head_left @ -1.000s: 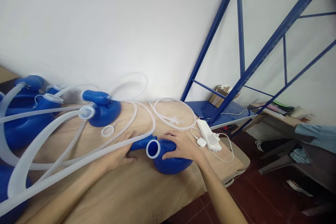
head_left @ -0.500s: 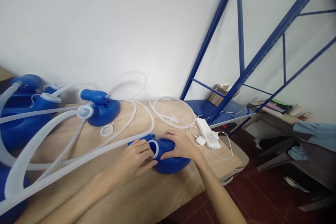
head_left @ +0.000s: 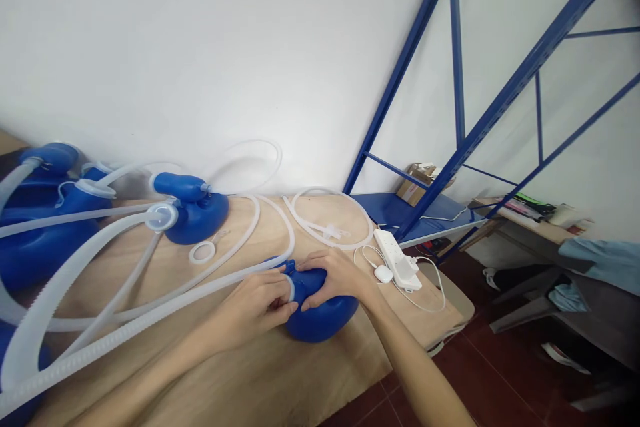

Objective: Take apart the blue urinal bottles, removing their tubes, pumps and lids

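A blue plastic urinal bottle (head_left: 323,321) lies on the wooden table in front of me. My right hand (head_left: 334,277) grips its upper part, thumb on the near side and fingers over the top. At the bottle's mouth, my left hand (head_left: 267,297) has its curled fingers on the white ring (head_left: 291,288) around the opening. That hand hides most of the ring and the opening. A ribbed clear hose (head_left: 165,307) runs behind my left hand. Farther back lies a loose white ring with a strap (head_left: 202,251).
Other blue bottles with hoses (head_left: 197,217) stand at the left. A coiled tube (head_left: 367,213) and a white power strip (head_left: 397,259) with cables lie at the right. Beyond rises a blue metal rack (head_left: 455,67). A person's blue sleeve (head_left: 600,250) and a chair are far right.
The bottle has turned and shifted slightly toward me and left. Its open mouth, visible before, is now mostly covered by my left hand.
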Motion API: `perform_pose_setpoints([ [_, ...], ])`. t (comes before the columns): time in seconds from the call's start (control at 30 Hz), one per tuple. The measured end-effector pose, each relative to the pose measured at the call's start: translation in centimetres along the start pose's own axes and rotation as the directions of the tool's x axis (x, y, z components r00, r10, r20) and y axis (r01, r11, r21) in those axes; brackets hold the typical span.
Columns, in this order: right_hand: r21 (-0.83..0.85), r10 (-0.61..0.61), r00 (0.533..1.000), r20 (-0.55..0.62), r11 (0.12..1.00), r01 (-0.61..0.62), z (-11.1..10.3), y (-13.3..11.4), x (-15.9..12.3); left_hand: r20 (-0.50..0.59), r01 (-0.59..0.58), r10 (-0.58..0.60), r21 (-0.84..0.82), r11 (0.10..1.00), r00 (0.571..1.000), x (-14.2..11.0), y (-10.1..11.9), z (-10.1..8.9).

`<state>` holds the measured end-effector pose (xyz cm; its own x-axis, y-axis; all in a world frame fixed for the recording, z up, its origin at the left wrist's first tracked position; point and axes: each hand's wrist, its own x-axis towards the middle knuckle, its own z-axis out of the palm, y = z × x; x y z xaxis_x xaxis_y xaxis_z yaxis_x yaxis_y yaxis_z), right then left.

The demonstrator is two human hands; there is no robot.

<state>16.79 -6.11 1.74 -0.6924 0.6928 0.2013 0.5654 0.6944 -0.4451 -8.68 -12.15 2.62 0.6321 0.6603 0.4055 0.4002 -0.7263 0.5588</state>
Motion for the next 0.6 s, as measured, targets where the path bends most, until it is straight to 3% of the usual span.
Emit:
perform_pose_setpoints([
  [0.17, 0.062, -0.052, 0.997, -0.053, 0.997, 0.055, 0.8, 0.5, -0.2, 0.032, 0.04, -0.041, 0.025, 0.999, 0.999, -0.7, 0.1, 0.5],
  [0.27, 0.014, -0.01, 0.997, -0.073, 1.0, 0.011, 1.1, 0.1, -0.5, -0.057, 0.164, -0.161, 0.043, 0.986, 0.985, -0.8, 0.7, 1.0],
  [0.4, -0.059, 0.055, 0.992, -0.117, 0.996, -0.063, 1.2, -0.8, -0.6, -0.182, 0.326, -0.326, -0.033, 0.945, 0.928, -0.6, 1.2, 1.6],
  [0.6, -0.027, 0.025, 0.991, -0.13, 0.999, -0.029, 1.9, -0.2, -1.0, -0.15, 0.32, -0.326, -0.062, 0.945, 0.933, -0.6, 1.6, 1.7],
])
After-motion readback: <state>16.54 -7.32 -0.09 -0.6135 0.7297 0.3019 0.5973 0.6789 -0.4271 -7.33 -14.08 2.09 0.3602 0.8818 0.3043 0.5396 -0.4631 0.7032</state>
